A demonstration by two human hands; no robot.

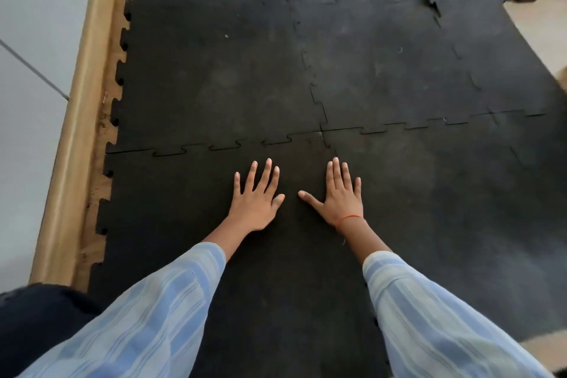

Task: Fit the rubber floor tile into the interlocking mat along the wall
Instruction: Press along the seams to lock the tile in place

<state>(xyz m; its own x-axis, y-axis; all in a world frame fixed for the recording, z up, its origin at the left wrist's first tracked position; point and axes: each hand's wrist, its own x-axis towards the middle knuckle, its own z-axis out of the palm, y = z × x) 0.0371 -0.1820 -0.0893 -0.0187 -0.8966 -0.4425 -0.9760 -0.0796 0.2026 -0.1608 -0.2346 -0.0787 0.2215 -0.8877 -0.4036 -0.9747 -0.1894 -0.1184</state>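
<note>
A black rubber floor tile (171, 212) lies flat in the near left of the interlocking mat (221, 64), its toothed far edge meshed with the tile beyond along a seam (214, 146). My left hand (256, 193) and my right hand (339, 192) both rest palm down on this tile, fingers spread, side by side just short of the seam. Neither hand holds anything. A red thread circles my right wrist. The tile's left edge shows its open teeth toward the wall.
A wooden skirting board (79, 107) runs along the grey wall (27, 40) on the left, with a strip of bare floor beside the mat's teeth. A raised, torn joint (431, 4) shows at the far right. Bare tan floor (549, 40) lies beyond the mat's right edge.
</note>
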